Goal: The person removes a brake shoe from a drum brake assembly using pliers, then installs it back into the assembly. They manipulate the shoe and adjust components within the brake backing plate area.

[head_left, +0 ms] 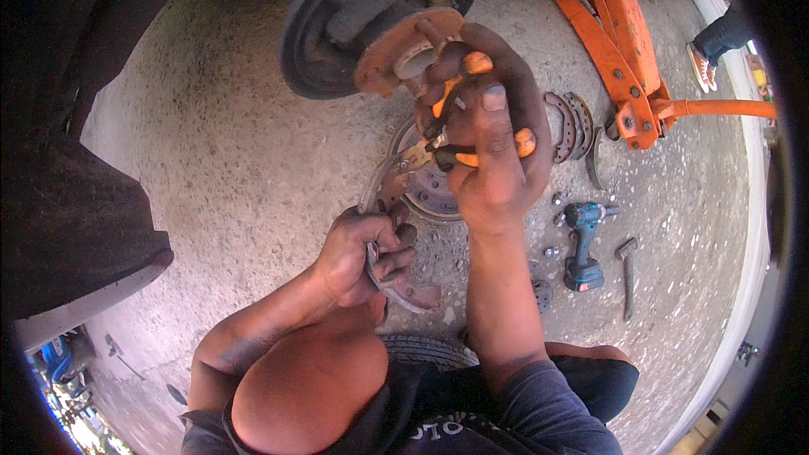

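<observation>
The left grip (358, 254) is closed around a curved, greyish-brown metal brake shoe (409, 297), which is tilted, one end reaching far past the fingers and the other curling out on the near side. The right grip (499, 175), farther off and to the right, is wrapped around a pair of pliers with orange-and-black handles (468, 158); the thumb lies over them and the handles stand spread apart. The pliers' brass-coloured head meets the far end of the brake shoe, though whether its jaws bite on anything cannot be told.

On the far side, just beyond the right grip, is a round black metal backing plate (308, 42) with a rusty brown hub flange (375, 65) facing the person. A round grey metal brake drum (434, 200) lies on the rough grey concrete floor (211, 135), partly hidden by the hands.

To the right of the right grip lie two curved, rusty brake shoes (581, 128), with a thin dark curved strip (596, 160) just beside them. Nearer are a teal-and-black cordless impact wrench (581, 244) and a hammer with a slim handle (628, 282). Far right stands an orange metal floor jack (624, 59); beyond it shows another person's foot in an orange-brown shoe (699, 67). A black rubber tyre (425, 349) lies close to the person.
</observation>
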The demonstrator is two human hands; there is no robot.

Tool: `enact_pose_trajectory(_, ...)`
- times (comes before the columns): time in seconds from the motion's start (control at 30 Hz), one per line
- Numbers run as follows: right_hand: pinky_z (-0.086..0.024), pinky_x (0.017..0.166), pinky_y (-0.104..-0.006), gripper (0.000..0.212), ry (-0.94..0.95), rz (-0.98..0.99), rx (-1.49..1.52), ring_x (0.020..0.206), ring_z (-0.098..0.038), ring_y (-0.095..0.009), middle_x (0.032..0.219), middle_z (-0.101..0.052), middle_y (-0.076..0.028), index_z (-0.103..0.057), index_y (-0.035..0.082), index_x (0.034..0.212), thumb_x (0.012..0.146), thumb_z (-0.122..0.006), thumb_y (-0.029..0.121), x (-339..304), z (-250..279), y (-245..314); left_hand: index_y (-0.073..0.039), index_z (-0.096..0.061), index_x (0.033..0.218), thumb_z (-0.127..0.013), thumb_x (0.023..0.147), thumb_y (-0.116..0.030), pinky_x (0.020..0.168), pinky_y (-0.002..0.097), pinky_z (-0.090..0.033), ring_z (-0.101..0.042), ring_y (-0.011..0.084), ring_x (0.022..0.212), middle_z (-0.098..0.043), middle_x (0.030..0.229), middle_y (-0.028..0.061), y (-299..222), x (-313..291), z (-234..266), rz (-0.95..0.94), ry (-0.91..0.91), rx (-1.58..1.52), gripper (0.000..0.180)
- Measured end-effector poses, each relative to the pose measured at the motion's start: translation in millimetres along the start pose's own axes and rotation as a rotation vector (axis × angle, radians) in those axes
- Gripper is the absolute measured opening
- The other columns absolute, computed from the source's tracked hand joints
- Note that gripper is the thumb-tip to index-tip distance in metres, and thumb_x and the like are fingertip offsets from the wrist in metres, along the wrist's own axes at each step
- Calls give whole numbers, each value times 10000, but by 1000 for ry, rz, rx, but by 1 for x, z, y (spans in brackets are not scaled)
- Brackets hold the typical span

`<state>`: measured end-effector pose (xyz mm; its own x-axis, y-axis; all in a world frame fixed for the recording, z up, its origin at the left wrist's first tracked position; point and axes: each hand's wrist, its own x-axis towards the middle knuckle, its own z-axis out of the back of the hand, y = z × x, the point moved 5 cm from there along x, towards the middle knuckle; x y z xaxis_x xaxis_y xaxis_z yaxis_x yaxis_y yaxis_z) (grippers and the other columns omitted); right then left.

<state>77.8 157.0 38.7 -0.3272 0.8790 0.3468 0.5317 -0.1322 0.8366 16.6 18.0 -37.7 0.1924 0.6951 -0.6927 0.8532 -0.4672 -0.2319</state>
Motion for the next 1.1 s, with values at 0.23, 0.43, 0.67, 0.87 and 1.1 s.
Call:
enact_pose_trajectory(0.23,-470,732,-255,305,-26,-17,-45,817,-585,-120,908,-647,-64,-593,-27,1068,906,-638,227,3,-3,-6,-104,-450,801,-489,660,-75,423,253,-331,-327,104,442,-373,624,-5,3,1,3,17,-38,1,149)
enact_pose_trajectory(0.43,-472,709,-255,235,-48,-10,-112,788,-583,-114,848,-636,-46,-607,-10,992,865,-693,168,7,-4,-8,-105,-448,776,-493,660,-67,400,257,-291,-331,112,431,-377,627,-2,4,3,3,5,-39,-18,130)
enact_pose_trajectory(0.67,-398,489,-252,257,-100,-203,-62,584,-495,-131,736,-522,-48,-545,53,910,933,-604,303,14,11,-17,-107,-446,837,-500,669,-78,364,274,-291,-325,109,407,-394,606,4,7,11,11,-63,-102,112,179)
enact_pose_trajectory(0.87,-468,566,-322,218,-277,-216,212,672,-560,-185,792,-558,-64,-549,69,988,910,-594,267,20,63,3,-132,-436,839,-514,675,-85,427,270,-290,-326,97,456,-361,620,-19,6,12,7,28,207,-35,187)
enact_pose_trajectory(1.1,-453,534,-312,194,-435,-282,16,635,-548,-178,782,-554,-61,-531,57,999,890,-600,202,-7,135,-2,-124,-439,853,-502,668,-77,352,248,-251,-296,86,397,-351,608,-20,9,14,12,52,191,-117,201)
